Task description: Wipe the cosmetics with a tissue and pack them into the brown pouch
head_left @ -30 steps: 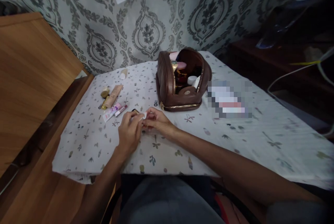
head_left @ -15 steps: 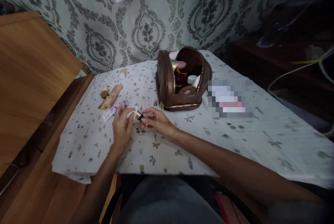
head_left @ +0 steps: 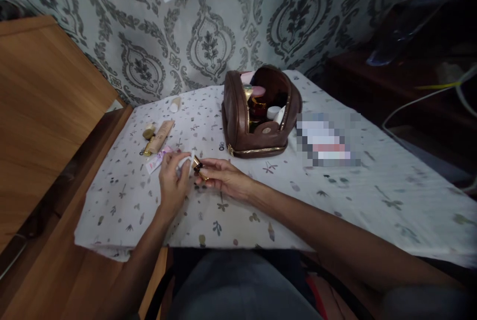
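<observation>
Over the near left part of the table, my left hand (head_left: 172, 181) is closed around a small white object (head_left: 186, 160), mostly covered by its fingers; I cannot tell its exact kind. Right against it is a small shiny gold-and-dark cosmetic container (head_left: 197, 163), pinched in the fingertips of my right hand (head_left: 225, 178). Another gold part shows below those fingertips. Just beyond my left hand lies a white and pink tube (head_left: 155, 162). Beside that tube are a beige tube (head_left: 163, 136) and some small gold-capped bottles (head_left: 149, 133).
A brown zippered cosmetic bag (head_left: 238, 126) stands unzipped at the back, with jars and tubes inside. To its right lies a pixelated flat item (head_left: 324, 141). A small cream tube (head_left: 175, 104) lies at the back left. Wooden furniture (head_left: 48, 101) borders the table's left side.
My right hand has turned slightly, and the gold-and-dark container has tilted more downward in its fingertips. My left hand stays nearly in place on the white object.
</observation>
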A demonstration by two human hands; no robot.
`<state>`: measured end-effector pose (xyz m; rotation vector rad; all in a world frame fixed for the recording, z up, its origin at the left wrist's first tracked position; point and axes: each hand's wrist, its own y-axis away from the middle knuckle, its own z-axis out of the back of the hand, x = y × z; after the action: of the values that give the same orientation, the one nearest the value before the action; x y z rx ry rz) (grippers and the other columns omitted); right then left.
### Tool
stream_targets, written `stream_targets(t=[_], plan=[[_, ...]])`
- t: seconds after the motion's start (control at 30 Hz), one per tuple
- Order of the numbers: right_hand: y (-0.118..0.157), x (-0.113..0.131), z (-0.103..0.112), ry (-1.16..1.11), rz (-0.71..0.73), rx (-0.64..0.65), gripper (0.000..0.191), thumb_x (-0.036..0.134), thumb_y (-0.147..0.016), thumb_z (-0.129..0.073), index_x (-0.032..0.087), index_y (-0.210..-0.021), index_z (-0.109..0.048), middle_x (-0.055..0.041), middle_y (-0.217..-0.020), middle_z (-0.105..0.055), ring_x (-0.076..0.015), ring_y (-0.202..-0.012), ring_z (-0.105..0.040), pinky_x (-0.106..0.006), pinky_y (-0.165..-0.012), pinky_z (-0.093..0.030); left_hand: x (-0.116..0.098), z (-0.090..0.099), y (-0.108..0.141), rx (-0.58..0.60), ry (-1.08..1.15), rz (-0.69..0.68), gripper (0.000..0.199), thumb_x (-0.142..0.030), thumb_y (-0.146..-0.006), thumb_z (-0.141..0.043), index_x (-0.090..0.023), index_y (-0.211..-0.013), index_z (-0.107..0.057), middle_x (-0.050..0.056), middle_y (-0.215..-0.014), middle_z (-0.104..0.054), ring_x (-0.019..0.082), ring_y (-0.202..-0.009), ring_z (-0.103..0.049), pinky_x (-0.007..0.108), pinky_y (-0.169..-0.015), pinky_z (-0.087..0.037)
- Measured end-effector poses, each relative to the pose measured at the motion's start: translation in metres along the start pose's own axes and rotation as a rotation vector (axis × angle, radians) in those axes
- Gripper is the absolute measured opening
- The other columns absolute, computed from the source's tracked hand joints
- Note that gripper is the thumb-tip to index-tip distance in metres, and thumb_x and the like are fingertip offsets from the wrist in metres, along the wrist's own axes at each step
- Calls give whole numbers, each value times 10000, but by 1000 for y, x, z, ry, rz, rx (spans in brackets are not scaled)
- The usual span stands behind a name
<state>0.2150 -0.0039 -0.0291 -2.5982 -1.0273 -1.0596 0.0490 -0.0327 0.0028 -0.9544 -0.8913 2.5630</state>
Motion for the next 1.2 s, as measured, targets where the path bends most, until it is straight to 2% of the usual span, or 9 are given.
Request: stream_targets(t=[0.17, 0.33, 0.43, 0.6, 0.7, 0.8, 0.93, 1.0, 1.2], plan=[[0, 0, 1, 25, 41, 2, 320, 179, -644, -887, 142, -911, -715, 4, -806, -681, -79, -717, -670, -132, -552, -503, -11, -6, 16, 65, 18, -14, 214, -295, -969, -529, -210, -1083, -689, 55, -960, -606, 193, -931, -593, 341, -858, -495], [3, 3, -3, 55, -29, 92, 322, 203, -697, -852, 126, -975, -709, 3, -782, -667, -111, -756, -706, -163, -604, -539, -1, 3, -2, -43, 83, 71, 222, -350, -942, -564, -195, -1035, -691, 60, -993, -663, 210, -1013, -607, 364, -950, -474], [4, 2, -4, 66, 10, 96, 438, 237, -715, -848, 160, -1103, -658, -10, -832, -708, -136, -775, -730, -180, -607, -544, 2, 3, -8, -82, 236, 262, 275, -412, -898, -622, -184, -1034, -694, 60, -1047, -692, 203, -1036, -620, 336, -957, -469], [1, -1, 3, 70, 95, 47, 497, 323, -691, -879, 192, -1060, -574, -29, -856, -747, -160, -784, -749, -190, -602, -539, -6, -12, 5, -1, 852, 775, 465, -544, -722, -783, -179, -978, -652, -5, -781, -663, 104, -612, -578, 214, -577, -467], [-1, 0, 6, 70, 112, 31, 470, 316, -704, -872, 190, -1042, -571, -27, -822, -744, -146, -772, -742, -178, -610, -534, -13, -17, 11, 85, 978, 865, 464, -535, -678, -830, -169, -888, -636, -55, -617, -560, 51, -468, -436, 158, -442, -347], [-2, 3, 7, 40, 99, 29, 431, 288, -708, -868, 173, -1033, -609, -24, -777, -737, -131, -736, -729, -160, -595, -524, -17, -14, 10, 146, 974, 853, 453, -509, -685, -833, -176, -926, -644, -62, -609, -540, 43, -455, -412, 150, -429, -336], [-1, 6, 6, -40, 24, 48, 340, 260, -712, -859, 139, -963, -663, -34, -760, -737, -100, -617, -677, -169, -574, -532, -11, -6, 4, 192, 920, 744, 577, -418, -655, -854, -221, -1149, -633, 11, -954, -674, 104, -709, -621, 199, -628, -503], [-1, 6, 5, -53, -3, 51, 279, 264, -760, -822, 123, -951, -676, -59, -760, -743, -95, -585, -650, -180, -577, -543, -6, -3, 2, 189, 854, 658, 532, -390, -673, -835, -218, -1138, -642, 26, -1046, -670, 132, -827, -645, 225, -732, -523], [1, 13, -3, -99, 5, 30, 225, 264, -766, -822, 154, -793, -627, -43, -732, -722, -85, -550, -620, -160, -520, -528, 5, 4, -6, 145, 583, 420, 378, -411, -741, -765, -195, -1037, -673, 23, -928, -667, 153, -767, -626, 253, -714, -514]])
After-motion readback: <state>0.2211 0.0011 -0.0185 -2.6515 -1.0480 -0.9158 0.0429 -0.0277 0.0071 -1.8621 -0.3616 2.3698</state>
